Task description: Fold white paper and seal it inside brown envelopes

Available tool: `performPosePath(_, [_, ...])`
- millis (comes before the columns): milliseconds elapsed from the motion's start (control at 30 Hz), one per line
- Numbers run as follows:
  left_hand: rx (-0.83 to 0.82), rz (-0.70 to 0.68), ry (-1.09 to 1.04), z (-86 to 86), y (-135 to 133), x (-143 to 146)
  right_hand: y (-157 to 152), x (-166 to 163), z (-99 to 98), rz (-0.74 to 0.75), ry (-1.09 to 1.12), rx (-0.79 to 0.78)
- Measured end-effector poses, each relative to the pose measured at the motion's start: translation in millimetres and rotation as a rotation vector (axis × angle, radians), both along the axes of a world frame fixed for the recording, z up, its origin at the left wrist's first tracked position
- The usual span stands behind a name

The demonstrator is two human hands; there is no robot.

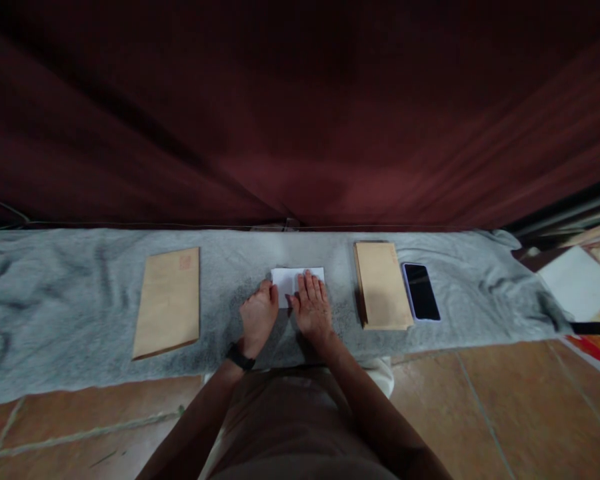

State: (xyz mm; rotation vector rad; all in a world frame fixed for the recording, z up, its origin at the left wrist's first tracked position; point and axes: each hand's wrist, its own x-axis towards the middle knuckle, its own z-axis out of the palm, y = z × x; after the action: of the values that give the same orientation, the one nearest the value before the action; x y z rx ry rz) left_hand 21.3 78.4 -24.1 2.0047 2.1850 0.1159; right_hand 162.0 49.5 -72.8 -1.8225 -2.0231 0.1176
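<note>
A folded white paper (pixel 286 279) lies in the middle of a grey cloth (pixel 80 333) spread on the floor. My right hand (pixel 312 308) rests flat on the paper, fingers together and pressing down. My left hand (pixel 259 317) sits at the paper's left edge with its fingers curled against it; a dark band is on that wrist. A single brown envelope (pixel 169 301) lies to the left. A stack of brown envelopes (pixel 381 285) lies to the right.
A dark phone (pixel 421 291) lies face up beside the envelope stack. A dark red curtain (pixel 300 113) hangs behind the cloth. Tiled floor (pixel 480 407) runs along the near side. White sheets and coloured papers (pixel 580 283) lie at the far right.
</note>
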Motion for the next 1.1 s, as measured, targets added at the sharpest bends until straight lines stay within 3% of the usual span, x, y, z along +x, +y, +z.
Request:
performPosePath(133, [0.145,-0.037,-0.078,-0.9,-2,8,-1,0,0.3,0.011,0.016,-0.01])
performPosePath(267, [0.242,-0.333,-0.248,-10.0,-3,35,-1,4,0.2,0.06,-0.015,-0.069])
performPosePath(367, [0.187,-0.429,-0.292,-21.0,0,49,0,7,0.6,0.093,-0.029,-0.091])
performPosePath(767, [0.165,-0.379,-0.099,-29.7,-6,36,3,32,0.8,-0.014,-0.005,-0.022])
performPosePath(1100, [0.218,-0.272,-0.118,-36.3,-12,16,-5,55,-1.0,-0.071,-0.03,0.048])
